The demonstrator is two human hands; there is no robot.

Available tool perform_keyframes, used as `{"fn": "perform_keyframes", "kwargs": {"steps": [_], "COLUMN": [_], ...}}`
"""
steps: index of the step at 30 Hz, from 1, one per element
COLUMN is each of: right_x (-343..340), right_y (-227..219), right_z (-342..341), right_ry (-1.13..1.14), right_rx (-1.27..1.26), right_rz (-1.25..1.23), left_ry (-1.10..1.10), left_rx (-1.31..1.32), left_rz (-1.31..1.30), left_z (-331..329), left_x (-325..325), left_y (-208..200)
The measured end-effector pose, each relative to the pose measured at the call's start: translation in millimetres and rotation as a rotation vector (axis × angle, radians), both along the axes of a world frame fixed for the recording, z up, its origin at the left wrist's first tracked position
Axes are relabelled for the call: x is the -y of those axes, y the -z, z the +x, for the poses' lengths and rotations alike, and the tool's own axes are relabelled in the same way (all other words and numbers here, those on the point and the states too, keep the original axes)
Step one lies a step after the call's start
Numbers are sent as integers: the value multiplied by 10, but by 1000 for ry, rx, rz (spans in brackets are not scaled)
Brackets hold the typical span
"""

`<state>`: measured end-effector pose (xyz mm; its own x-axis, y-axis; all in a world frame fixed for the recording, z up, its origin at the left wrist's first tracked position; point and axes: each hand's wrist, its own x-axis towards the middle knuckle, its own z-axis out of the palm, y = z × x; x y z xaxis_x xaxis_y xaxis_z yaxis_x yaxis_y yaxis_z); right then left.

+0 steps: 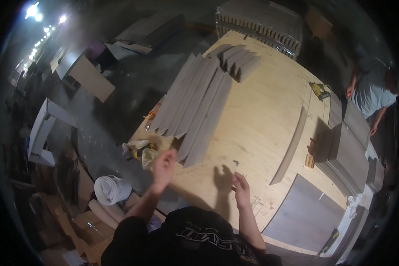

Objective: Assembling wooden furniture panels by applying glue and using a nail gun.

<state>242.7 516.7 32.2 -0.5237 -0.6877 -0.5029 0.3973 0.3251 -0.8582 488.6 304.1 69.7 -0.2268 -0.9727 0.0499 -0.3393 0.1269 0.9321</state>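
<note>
Several long grey strips (195, 102) lie side by side along the left of the pale worktop (252, 124), with a shorter bundle of strips (243, 64) beyond their far end. The left hand (164, 168) is beside their near ends, close to a pale crumpled bag (149, 159); its fingers look curled, but I cannot tell whether its grip is closed on anything. The right hand (240, 189) hangs above the near edge, its grip loosely apart with nothing seen in it. As far as can be judged, the gathering of strips into a row is well advanced: most lie together there, while a single strip (290, 150) lies well apart on the right, outside the row. Nearer the person, a flat grey panel (308, 213) has no strip on it, and a stack of panels (348, 159) stands just beyond. No strip is visibly joined to a panel; how much work remains cannot be told.
</note>
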Motion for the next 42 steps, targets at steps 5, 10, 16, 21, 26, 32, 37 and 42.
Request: {"fn": "perform_keyframes", "kwargs": {"steps": [5, 10, 16, 21, 26, 32, 37, 42], "right_x": [1249, 1865, 1900, 2059, 2060, 2036, 2033, 2090], "right_y": [-88, -278, 134, 58, 193, 480, 328, 287], "right_z": [525, 942, 1077, 1461, 1387, 1220, 1014, 751], "right_ry": [7, 86, 114, 19, 19, 127, 122, 146], "right_rx": [-9, 173, 41, 133, 73, 14, 11, 12], "right_rz": [9, 91, -76, 7, -39, -61, 28, 35], "left_ry": [-49, 5, 205, 185, 242, 366, 312, 319], "left_rx": [178, 377, 345, 91, 53, 148, 279, 259], "left_rz": [-115, 215, 257, 325, 429, 614, 431, 367], "left_z": [532, 643, 449, 848, 584, 492, 222, -29], "left_x": [1797, 2736, 3078, 3273, 3238, 3453, 3611, 3722], "left_y": [239, 517, 964, 1467, 1098, 846, 911, 1082]}}
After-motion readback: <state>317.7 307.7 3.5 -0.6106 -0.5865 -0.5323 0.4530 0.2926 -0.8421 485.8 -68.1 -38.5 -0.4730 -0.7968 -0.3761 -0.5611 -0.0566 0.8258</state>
